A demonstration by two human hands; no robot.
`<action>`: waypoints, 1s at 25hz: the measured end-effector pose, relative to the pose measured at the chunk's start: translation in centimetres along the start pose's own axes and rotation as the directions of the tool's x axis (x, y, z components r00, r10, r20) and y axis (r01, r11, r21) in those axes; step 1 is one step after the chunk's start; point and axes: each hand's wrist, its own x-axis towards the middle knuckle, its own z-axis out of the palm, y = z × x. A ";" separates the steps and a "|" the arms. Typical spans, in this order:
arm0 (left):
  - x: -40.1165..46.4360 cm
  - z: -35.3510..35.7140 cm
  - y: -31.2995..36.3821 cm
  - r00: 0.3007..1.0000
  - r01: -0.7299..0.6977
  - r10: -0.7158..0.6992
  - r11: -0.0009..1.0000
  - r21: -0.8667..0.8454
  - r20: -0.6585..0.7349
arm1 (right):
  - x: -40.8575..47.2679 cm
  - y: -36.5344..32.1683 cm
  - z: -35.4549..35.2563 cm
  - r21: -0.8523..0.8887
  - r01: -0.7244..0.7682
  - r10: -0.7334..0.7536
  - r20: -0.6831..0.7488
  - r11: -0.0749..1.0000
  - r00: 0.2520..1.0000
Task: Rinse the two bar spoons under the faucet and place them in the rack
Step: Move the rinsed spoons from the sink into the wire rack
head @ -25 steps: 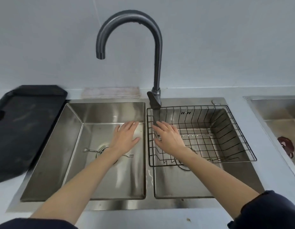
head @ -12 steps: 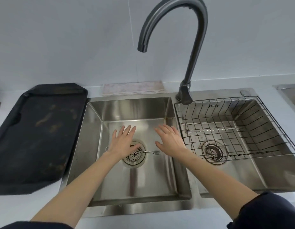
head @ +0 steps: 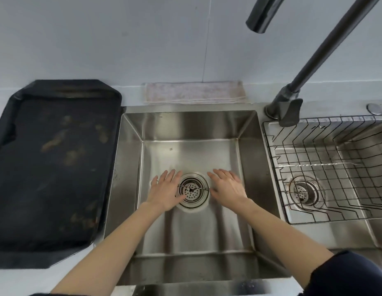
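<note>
A bar spoon (head: 193,187) lay across the drain (head: 192,190) of the left basin (head: 130,189). Left hand (head: 165,191) and right hand (head: 227,187) flanked the drain, each grip released, fingers spread flat. Another spoon (head: 318,164) lay in the rack (head: 327,180), right of the drain.

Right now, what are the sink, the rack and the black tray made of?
Sink: looks like brushed steel, grey and shiny with soft reflections on its walls.
Rack: thin dark wire in a grid, probably coated metal; you can see through it.
Tray: black and dull, with pale smudges on it. It could be plastic or rubber; the picture does not settle which.
</note>
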 end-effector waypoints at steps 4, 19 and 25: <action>2.3 1.3 -1.4 1.000 -0.022 0.022 1.000 -0.004 0.015 | 1.8 -0.1 1.4 0.005 -0.052 0.051 0.039 0.999 0.998; 5.9 4.0 -2.1 0.997 -0.019 0.020 1.000 0.008 -0.072 | 4.7 0.0 5.4 0.026 -0.109 0.106 0.107 0.994 0.989; 5.5 3.8 -2.0 0.995 -0.019 0.020 1.000 0.007 -0.099 | 4.4 -0.3 4.6 0.010 -0.092 0.091 0.081 0.996 0.993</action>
